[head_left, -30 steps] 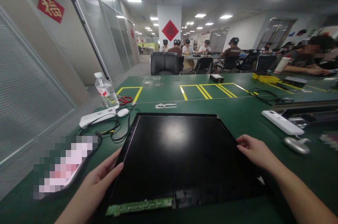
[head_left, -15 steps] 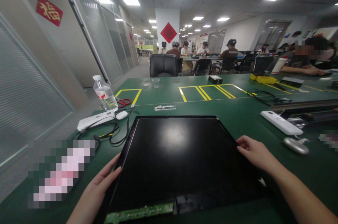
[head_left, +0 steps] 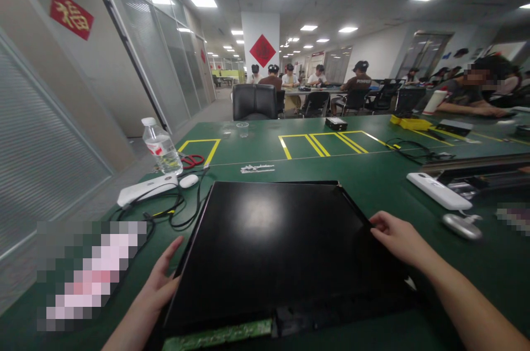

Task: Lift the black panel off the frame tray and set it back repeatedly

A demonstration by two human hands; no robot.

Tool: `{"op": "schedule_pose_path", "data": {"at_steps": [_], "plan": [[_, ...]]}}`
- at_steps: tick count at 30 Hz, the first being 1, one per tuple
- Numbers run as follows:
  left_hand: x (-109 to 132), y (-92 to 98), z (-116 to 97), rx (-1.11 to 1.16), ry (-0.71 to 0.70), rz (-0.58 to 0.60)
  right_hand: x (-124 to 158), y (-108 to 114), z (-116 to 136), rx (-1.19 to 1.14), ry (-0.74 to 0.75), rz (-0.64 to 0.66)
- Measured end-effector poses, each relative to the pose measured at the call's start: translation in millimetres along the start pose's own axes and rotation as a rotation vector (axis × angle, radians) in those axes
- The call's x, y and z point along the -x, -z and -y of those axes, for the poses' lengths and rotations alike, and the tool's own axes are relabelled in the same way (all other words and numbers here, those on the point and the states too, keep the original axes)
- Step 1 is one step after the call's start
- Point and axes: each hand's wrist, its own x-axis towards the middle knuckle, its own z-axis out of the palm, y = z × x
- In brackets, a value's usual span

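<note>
A large black display panel (head_left: 273,246) lies flat on the green table (head_left: 372,174) in front of me, with a green circuit strip (head_left: 215,335) along its near edge. My left hand (head_left: 159,279) rests against the panel's left edge, fingers stretched along it. My right hand (head_left: 395,238) grips the right edge, fingers curled over the rim.
To the left lie a water bottle (head_left: 160,147), red scissors (head_left: 192,160), a white power strip (head_left: 144,188), a white mouse (head_left: 189,180) and black cables (head_left: 178,210). On the right sit a white device (head_left: 433,191) and a grey mouse (head_left: 461,225). Several people sit at far tables.
My left hand has slid back along the panel's left edge toward me. The right hand stays on the right edge. The view has shifted slightly.
</note>
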Motion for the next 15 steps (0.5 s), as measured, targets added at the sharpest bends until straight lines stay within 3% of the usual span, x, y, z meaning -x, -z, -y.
{"op": "schedule_pose_path", "data": {"at_steps": [8,15], "plan": [[-4.5,5.4,-5.8,-0.043,0.026,-0.017,1.4,-0.4,0.2,0.016,0.035,-0.015],[-5.3,6.0,-9.1,-0.127,-0.047,-0.036,1.2,0.6,0.5,0.015,0.014,-0.006]]}}
